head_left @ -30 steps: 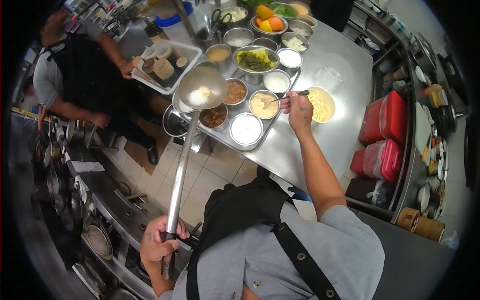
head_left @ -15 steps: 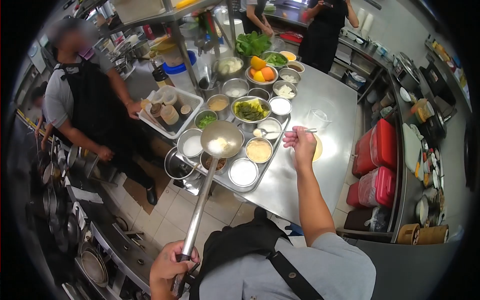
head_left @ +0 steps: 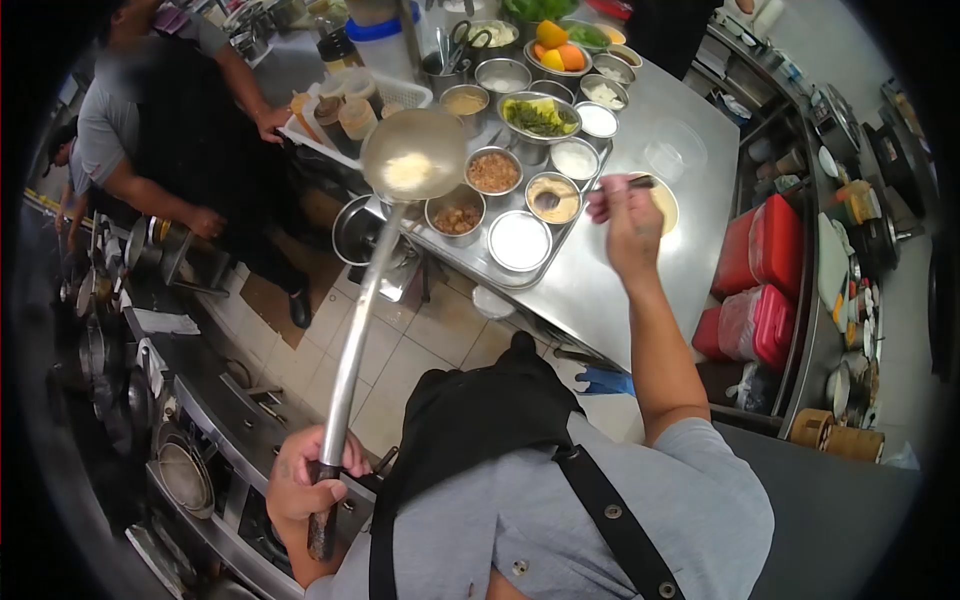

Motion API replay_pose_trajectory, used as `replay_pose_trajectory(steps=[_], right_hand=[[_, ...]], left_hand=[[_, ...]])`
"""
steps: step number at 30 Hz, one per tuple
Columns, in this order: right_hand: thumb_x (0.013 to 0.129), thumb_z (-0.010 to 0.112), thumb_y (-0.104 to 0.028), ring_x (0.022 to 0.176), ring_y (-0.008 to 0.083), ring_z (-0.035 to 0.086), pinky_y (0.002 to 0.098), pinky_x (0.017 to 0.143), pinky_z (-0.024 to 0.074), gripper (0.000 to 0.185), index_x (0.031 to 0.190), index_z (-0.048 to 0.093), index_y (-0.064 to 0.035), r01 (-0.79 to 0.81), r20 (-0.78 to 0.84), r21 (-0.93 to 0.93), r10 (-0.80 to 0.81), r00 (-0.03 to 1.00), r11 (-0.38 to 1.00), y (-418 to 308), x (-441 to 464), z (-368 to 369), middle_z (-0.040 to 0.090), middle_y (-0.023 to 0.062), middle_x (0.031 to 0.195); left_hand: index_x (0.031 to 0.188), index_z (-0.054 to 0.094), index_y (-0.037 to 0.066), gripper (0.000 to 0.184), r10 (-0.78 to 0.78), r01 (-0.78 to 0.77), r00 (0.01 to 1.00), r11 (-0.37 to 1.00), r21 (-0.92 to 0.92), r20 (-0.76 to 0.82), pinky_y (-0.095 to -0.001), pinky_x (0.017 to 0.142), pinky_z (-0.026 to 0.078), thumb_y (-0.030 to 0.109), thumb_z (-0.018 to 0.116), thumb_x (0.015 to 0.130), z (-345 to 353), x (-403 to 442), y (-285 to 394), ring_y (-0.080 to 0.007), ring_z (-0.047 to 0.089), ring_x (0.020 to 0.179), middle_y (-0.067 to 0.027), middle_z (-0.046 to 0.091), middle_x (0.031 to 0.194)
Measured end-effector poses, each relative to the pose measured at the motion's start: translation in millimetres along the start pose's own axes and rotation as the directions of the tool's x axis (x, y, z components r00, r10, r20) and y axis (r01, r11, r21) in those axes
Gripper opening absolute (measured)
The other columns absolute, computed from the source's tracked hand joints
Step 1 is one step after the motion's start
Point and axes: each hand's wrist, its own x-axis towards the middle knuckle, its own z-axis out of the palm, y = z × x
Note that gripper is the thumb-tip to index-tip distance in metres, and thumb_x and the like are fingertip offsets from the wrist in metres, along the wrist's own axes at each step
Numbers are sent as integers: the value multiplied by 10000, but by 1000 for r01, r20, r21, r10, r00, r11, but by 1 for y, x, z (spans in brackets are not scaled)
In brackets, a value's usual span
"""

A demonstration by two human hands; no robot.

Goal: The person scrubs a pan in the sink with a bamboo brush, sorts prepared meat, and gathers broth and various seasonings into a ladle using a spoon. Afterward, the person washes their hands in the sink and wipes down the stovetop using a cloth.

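Note:
My left hand grips the dark end of a long-handled ladle, closed around it. The wide ladle bowl hangs over the left edge of the tray of bowls and holds a pale powder heap. My right hand is closed on a spoon, slightly blurred. The spoon's head is at a metal bowl of tan powder; whether it dips in I cannot tell. Nearby are a bowl of white powder, a larger white-filled bowl and two bowls of brown bits.
A co-worker stands at left, a hand by a white basket of bottles. Behind are a bowl of greens and oranges. A clear plastic container and a pale round item sit right. Red boxes stand beyond.
The view has shifted. The ladle has swung left, uncovering a bowl of brown bits. My right hand has brought the spoon from beside the white powder to the tan powder bowl.

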Motion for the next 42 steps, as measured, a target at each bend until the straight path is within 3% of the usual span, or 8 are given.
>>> replay_pose_trajectory(steps=[15,22,26,29,33,36,41,42], right_hand=[[963,467,-223,598,127,602,250,558,484,273,941,579,25,-87,39,-256,100,994,963,46,-38,45,640,89,727],[973,430,-197,575,176,601,277,505,521,271,960,541,49,-291,-101,109,302,948,950,65,-29,8,612,148,746],[974,446,-212,586,185,609,279,512,524,268,963,533,41,-360,3,297,376,927,884,60,-19,9,615,145,747],[978,451,-224,595,190,616,275,521,524,283,968,542,44,-291,115,387,268,957,875,42,-12,38,631,152,751],[971,486,-239,650,174,641,279,610,516,270,950,604,3,-51,378,191,-26,925,980,3,-29,100,674,101,775],[954,503,-188,666,209,649,303,632,503,203,944,618,-22,507,377,-11,-466,800,862,-16,-12,91,667,92,763],[959,491,-222,652,178,646,293,603,499,256,938,614,2,255,231,-104,-226,946,961,-27,70,9,667,89,741],[958,476,-219,647,264,643,356,607,499,265,886,599,5,240,245,-171,-195,950,956,-30,80,-3,652,140,720]], left_hand=[[804,558,-12,324,-31,40,972,999,33,-233,-306,749,443,187,717,604,-48,-68,-26,-193,567,755,-94,573,764],[818,566,-12,284,-80,88,973,996,26,-216,-301,761,442,156,681,620,-47,-79,-39,-183,567,772,-105,582,781],[838,568,-7,270,-94,100,969,995,18,-228,-284,753,445,136,682,639,-27,-78,-49,-162,559,771,-89,589,800],[853,581,13,257,-141,163,961,984,74,-238,-253,704,434,143,688,658,-4,-78,-61,-126,549,764,-55,598,822],[846,575,14,251,-136,149,948,989,24,-288,-252,720,436,110,672,636,48,-63,-68,-136,560,775,-64,596,819],[842,570,16,255,-116,106,941,993,-48,-317,-261,730,440,97,663,619,84,-54,-75,-153,568,787,-70,594,819],[838,557,-1,264,-9,-41,932,991,-129,-361,-315,773,456,107,650,616,137,-54,-99,-204,584,806,-96,593,820],[846,558,-13,268,9,-58,925,991,-117,-379,-332,785,459,104,645,621,145,-56,-106,-213,586,805,-103,592,818]])
